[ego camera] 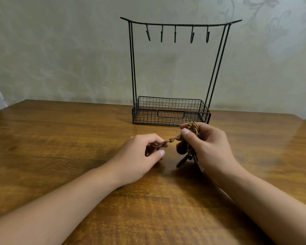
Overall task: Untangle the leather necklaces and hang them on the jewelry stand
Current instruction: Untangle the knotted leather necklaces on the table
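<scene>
**Cords stretched between my two hands**

I hold the necklaces [173, 138] just above the worktop [60, 138], in front of the stand [171, 110], at about 6 o'clock from its basket. My left hand [140, 152] has its grip closed round a twisted brown length: fingers curled over it, thumb tucked under, so the cord runs into my palm and I cannot see where it ends. A short stretch crosses the gap between the hands, with a small knot near its middle.

My right hand [207, 144] pinches the main bundle. Thumb and forefinger press on a braided, lighter-brown coil that sticks up at 12 o'clock from the knuckles and overlaps the basket's front edge in the view; whether it touches the wire I cannot tell. Below the thumb, at 6 o'clock, dark loops and what may be a pendant or clasp hang down toward the worktop. They are blurred and partly behind my palm, so I cannot make out their shape, nor how many necklaces there are.

The stand is black wire: a mesh basket at the bottom, two pairs of uprights, and a curved top bar with five hooks [175, 33], all bare. It stands near the far edge of the worktop, against a pale patterned wall [60, 50].

Both forearms come in from 6 o'clock, cut off by the lower frame edge. The worktop's corners at 3 and 9 o'clock are soft and distorted.
</scene>
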